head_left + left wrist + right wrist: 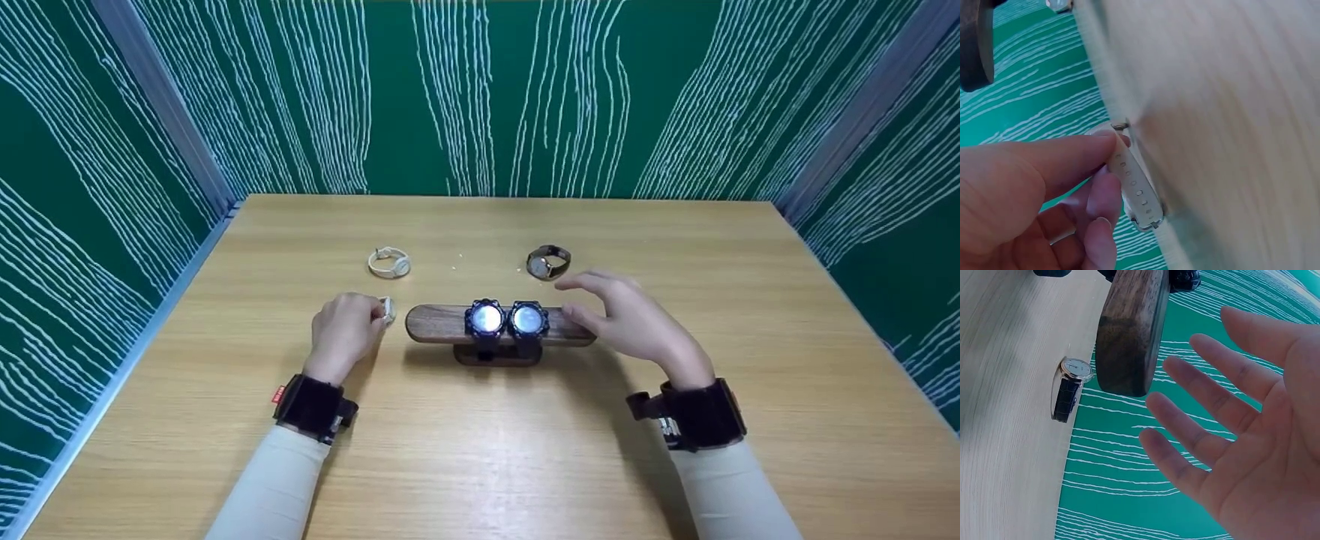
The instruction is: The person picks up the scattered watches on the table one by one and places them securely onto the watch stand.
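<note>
Beside the left end of a wooden watch stand (436, 324), my left hand (343, 330) pinches a white-strapped watch (1139, 194) between thumb and fingers. The strap's row of holes shows in the left wrist view, low over the table. Two dark watches with lit dials, a left one (487, 319) and a right one (529, 319), are strapped side by side round the stand's bar. My right hand (630, 319) hovers at the bar's right end with fingers spread and loosely bent. Its palm, holding nothing, shows in the right wrist view.
Behind the stand, a second white watch (390, 264) lies at left and a dark-strapped watch with a gold-toned case (549, 262) at right. The wooden table (480, 465) meets green walls (517, 97) with white lines at the back and both sides.
</note>
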`<action>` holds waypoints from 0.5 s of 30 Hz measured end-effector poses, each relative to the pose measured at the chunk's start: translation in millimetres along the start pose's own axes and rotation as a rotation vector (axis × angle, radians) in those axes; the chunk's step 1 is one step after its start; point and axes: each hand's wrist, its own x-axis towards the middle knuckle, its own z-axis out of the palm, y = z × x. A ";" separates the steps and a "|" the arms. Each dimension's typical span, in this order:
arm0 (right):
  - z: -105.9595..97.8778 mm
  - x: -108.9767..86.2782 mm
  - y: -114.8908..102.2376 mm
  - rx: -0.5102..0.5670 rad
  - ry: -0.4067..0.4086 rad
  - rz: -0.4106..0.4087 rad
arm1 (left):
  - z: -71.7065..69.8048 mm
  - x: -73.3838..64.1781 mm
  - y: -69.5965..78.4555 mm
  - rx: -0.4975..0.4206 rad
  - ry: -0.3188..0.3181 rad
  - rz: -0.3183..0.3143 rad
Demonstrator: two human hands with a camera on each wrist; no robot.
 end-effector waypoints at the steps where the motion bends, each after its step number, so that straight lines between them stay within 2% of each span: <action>1: 0.4 0.0 -0.2 0.001 0.001 -0.001 | -0.8 0.1 -0.1 -0.005 -0.002 0.000; 8: 0.1 -0.1 -3.4 0.003 0.003 -0.010 | -20.3 0.9 6.0 -0.078 0.004 -0.007; 11: -0.9 -0.9 -6.1 -0.003 0.009 -0.017 | -32.7 0.6 13.1 -0.100 0.046 0.014; 15: -1.8 -1.4 -11.2 -0.017 0.037 -0.055 | -48.6 -2.2 25.9 -0.131 0.137 0.070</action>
